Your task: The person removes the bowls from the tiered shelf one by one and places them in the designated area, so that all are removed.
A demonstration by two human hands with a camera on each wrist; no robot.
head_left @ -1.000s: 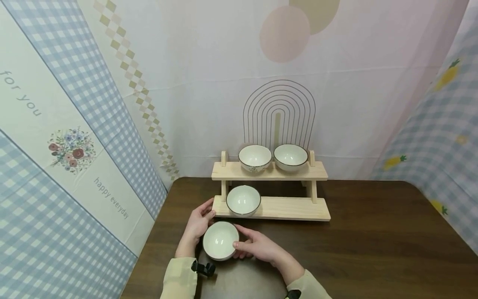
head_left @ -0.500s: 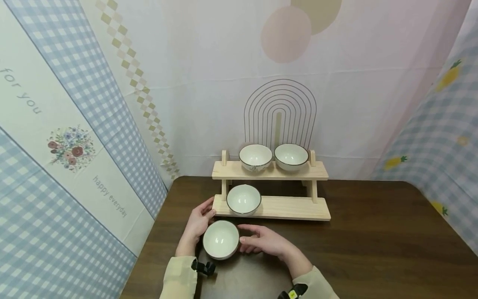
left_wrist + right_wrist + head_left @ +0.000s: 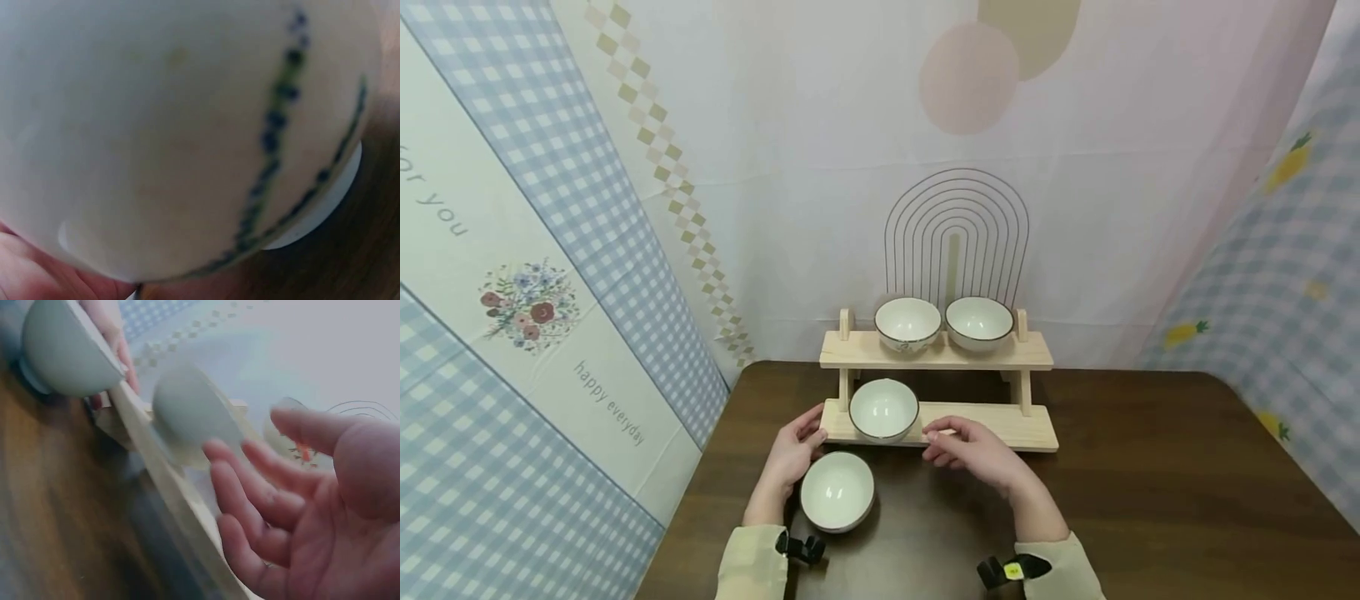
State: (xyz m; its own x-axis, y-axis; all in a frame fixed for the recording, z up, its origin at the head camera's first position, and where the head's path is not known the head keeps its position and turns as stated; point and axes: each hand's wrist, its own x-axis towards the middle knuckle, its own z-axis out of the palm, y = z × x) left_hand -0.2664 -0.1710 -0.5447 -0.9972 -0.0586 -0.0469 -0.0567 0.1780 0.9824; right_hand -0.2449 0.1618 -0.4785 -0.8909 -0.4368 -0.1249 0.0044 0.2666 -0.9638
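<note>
My left hand [image 3: 788, 457] grips the left end of the lower board of a two-tier wooden display stand [image 3: 1032, 429]. Close beside that hand, a white bowl [image 3: 837, 492] with a dark rim sits on the table in front of the stand. Its outer wall [image 3: 156, 137], with a dark blue and green painted line, fills the left wrist view. My right hand [image 3: 981, 454] holds nothing; its fingers [image 3: 240, 494] are loosely bent near the lower board's front edge. Just left of it, a second bowl [image 3: 883, 408] stands on the lower board.
Two more white bowls, a left one [image 3: 907, 323] and a right one [image 3: 979, 322], stand side by side on the upper board. The dark wooden table [image 3: 1150, 483] reaches back to a patterned cloth [image 3: 820, 208], with checked cloth at both sides.
My right hand has let go of the front bowl and moved right and up toward the lower board. The left hand stays at the stand's end; the view has shifted slightly.
</note>
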